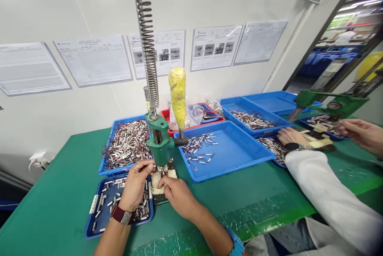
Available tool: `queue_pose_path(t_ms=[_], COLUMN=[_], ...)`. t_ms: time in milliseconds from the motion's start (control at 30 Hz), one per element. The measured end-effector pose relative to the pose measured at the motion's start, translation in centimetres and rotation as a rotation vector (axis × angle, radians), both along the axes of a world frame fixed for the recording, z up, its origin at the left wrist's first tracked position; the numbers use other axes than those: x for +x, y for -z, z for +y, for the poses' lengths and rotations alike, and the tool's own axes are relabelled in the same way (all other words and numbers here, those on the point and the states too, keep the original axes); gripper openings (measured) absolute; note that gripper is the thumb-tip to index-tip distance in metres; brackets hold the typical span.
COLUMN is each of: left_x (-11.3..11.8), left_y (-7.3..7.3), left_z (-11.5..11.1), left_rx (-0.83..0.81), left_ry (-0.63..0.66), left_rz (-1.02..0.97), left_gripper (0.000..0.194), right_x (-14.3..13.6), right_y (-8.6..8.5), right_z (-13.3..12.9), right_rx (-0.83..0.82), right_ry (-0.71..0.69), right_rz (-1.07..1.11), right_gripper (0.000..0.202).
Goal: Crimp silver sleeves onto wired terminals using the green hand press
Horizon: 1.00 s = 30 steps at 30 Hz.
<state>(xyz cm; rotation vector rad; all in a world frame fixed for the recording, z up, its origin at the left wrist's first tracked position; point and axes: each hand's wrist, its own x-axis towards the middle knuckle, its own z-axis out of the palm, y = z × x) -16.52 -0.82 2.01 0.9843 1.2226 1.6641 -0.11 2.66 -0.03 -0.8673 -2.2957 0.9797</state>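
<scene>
Stretching below a pale wall (101, 8) hung with printed sheets (92, 62), the green surface (50, 208) carries blue trays (233, 144) and a green press (158, 150) set back from its front edge. At the press, the left hand's (134, 186) fingers pinch a small part (154, 167); the right hand's (178, 196) fingers bend at the base, their grip unclear, while a co-worker (317, 184) occupies the right side.

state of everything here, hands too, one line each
Left hand, thumb and forefinger pinched together
Right hand, fingers at green metal press base
Yellow-wrapped handle, upright
Left blue plastic tray, heaped with wired silver parts
Wide blue plastic tray, partly filled
Dark blue plastic tray, metal cylinders lying loose
</scene>
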Motion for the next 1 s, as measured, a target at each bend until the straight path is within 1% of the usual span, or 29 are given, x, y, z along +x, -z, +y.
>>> queue_pose_path(t_ms=[67, 167, 300, 367, 533, 667, 700, 733, 767, 800, 833, 867, 900, 933, 967, 1000], left_x=[0.7, 1.5, 1.6, 1.5, 1.6, 1.0, 0.8, 0.7, 0.6, 0.5, 0.5, 0.5, 0.6, 0.7, 0.7, 0.8], left_y=[-0.1, -0.4, -0.5, -0.3, 0.1, -0.3, -0.3, -0.3, -0.3, -0.1, 0.0, 0.2, 0.4, 0.6, 0.7, 0.8], left_z=[0.2, 0.6, 1.0, 1.0, 0.8, 1.1, 1.1, 1.1, 1.1, 1.1, 1.0, 0.9, 0.8, 0.7, 0.6, 0.5], left_rx=[0.031, 0.065, 0.066, 0.066, 0.075, 0.094, 0.096, 0.1, 0.102, 0.103, 0.102, 0.099, 0.096, 0.092, 0.087, 0.08], left_ry=[0.032, 0.118, 0.172, 0.172, 0.115, 0.195, 0.215, 0.228, 0.233, 0.232, 0.231, 0.233, 0.237, 0.244, 0.251, 0.252], left_rz=[0.046, 0.046, 0.048, 0.085, 0.18, 0.185, 0.184, 0.182, 0.178, 0.17, 0.161, 0.152, 0.144, 0.143, 0.152, 0.17], left_gripper=[0.023, 0.032, 0.038, 0.039, 0.031, 0.025, 0.024, 0.023, 0.022, 0.021, 0.021, 0.023, 0.028, 0.035, 0.041, 0.045], right_x=[0.0, 0.0, -0.1, -0.1, -0.3, -0.4, -0.1, 0.3, 0.9, 1.6, 2.3, 2.9, 3.3, 3.4, 3.2, 2.8], right_y=[-0.1, 0.0, 0.2, 0.3, 0.3, 1.1, 1.3, 1.3, 0.9, 0.0, -1.4, -3.6, -6.3, -9.5, -13.0, -16.5], right_z=[0.0, 0.0, -0.2, -0.3, -0.3, -0.6, -0.7, -0.7, -0.5, 0.0, 0.7, 1.8, 3.2, 4.9, 6.6, 8.3], right_rx=[0.007, 0.008, 0.039, 0.078, 0.111, 0.104, 0.091, 0.06, 0.012, -0.037, -0.064, -0.051, -0.002, 0.1, 0.216, 0.264], right_ry=[0.001, 0.003, 0.01, 0.017, 0.009, -0.004, -0.028, -0.062, -0.087, -0.08, -0.023, 0.092, 0.236, 0.399, 0.48, 0.419], right_rz=[-0.007, -0.014, -0.063, -0.102, -0.144, -0.123, -0.097, -0.057, 0.004, 0.094, 0.22, 0.378, 0.552, 0.728, 0.868, 0.926], right_gripper=[0.035, 0.034, 0.033, 0.032, 0.03, 0.031, 0.031, 0.03, 0.029, 0.027, 0.025, 0.022, 0.02, 0.019, 0.02, 0.026])
